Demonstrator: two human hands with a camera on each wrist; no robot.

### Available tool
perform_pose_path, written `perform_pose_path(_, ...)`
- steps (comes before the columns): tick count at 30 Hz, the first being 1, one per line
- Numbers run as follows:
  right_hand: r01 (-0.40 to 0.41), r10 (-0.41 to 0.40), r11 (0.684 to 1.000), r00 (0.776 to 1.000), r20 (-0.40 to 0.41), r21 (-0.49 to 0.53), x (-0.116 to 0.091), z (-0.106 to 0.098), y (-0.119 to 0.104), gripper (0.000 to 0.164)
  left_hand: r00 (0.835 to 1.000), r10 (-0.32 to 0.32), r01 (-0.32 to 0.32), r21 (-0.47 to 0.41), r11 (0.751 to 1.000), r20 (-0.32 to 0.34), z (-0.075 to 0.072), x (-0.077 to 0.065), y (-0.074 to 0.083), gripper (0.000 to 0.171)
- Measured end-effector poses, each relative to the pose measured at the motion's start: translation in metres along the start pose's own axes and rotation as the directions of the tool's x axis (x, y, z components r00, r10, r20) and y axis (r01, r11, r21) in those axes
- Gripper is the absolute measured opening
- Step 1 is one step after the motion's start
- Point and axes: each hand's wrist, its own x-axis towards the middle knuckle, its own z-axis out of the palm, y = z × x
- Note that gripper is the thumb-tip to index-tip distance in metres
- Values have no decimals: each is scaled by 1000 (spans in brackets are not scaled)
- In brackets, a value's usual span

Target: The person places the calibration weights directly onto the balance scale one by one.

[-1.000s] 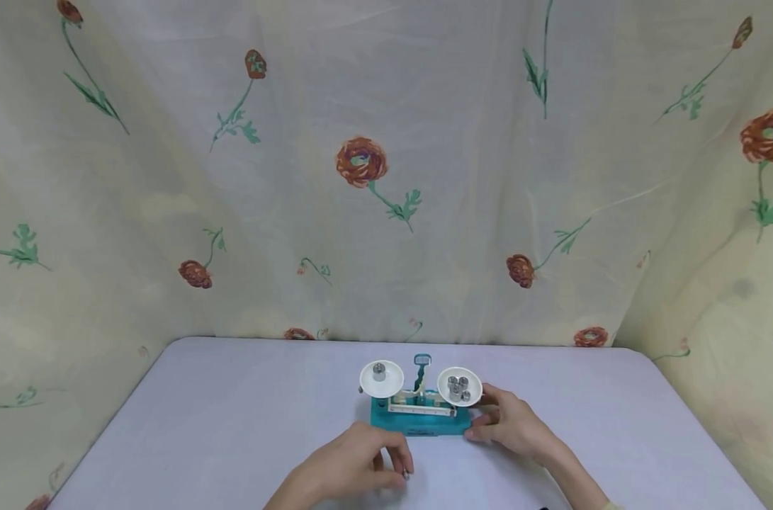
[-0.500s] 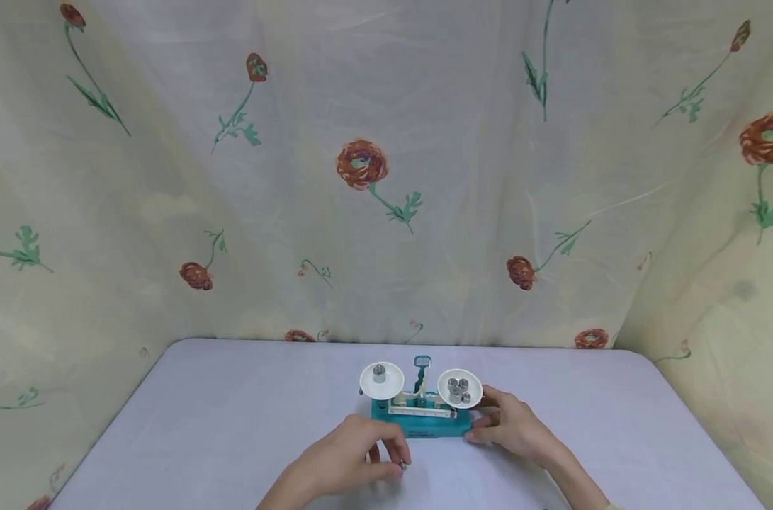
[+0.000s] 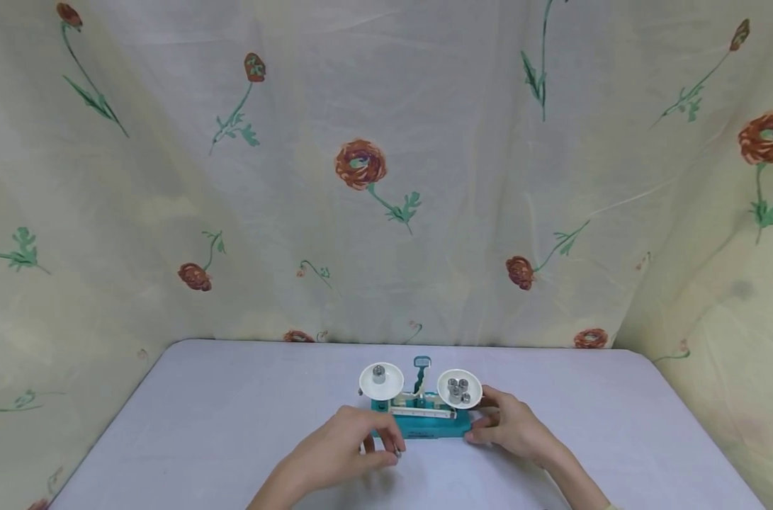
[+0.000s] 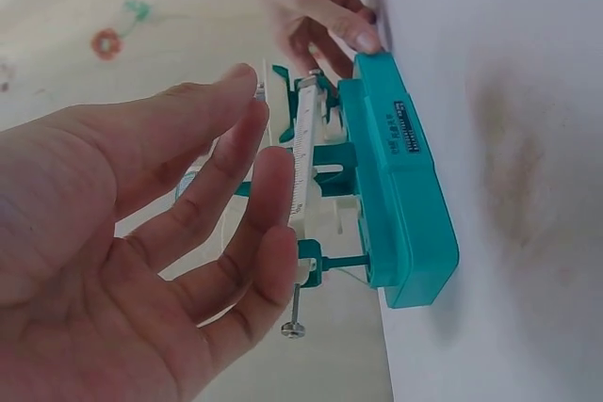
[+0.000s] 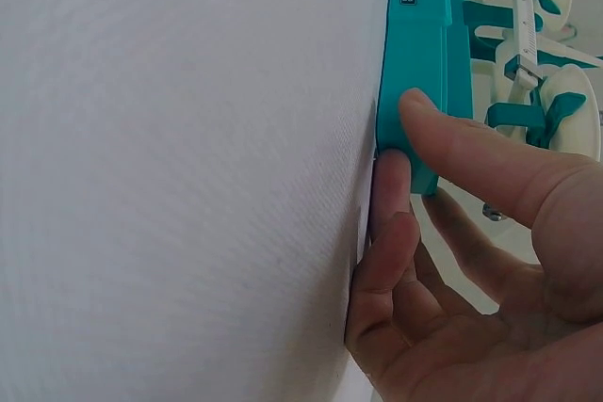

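Note:
A teal balance scale stands on the table, its two white pans raised above the base. My left hand, in front of the scale's left half, pinches a small metal weight between thumb and fingertips. In the left wrist view the thumb mostly hides that weight. My right hand grips the right end of the teal base, thumb on its front face and fingers around the end. One metal weight sits in the left pan; several weights stand together in the right pan.
A pale cloth covers the table. Behind it and at both sides hangs a curtain printed with red flowers. The scale's upright pointer rises between the pans, and a small adjusting knob sticks out at its left end.
My left hand has moved forward and slightly left toward the scale, carrying the small weight. The right hand and the scale stay in place.

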Motion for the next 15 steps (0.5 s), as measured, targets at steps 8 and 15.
perform_pose_path(8, -2, 2, 1000, 1000, -2, 1, -1, 0, -2, 92, 998, 57, -59, -54, 997, -35, -3, -1, -1, 7)
perform_pose_path(15, 6, -6, 1000, 1000, -6, 5, -2, -1, -2, 93, 994, 68, -71, -38, 997, -86, -5, -1, 1, 6)
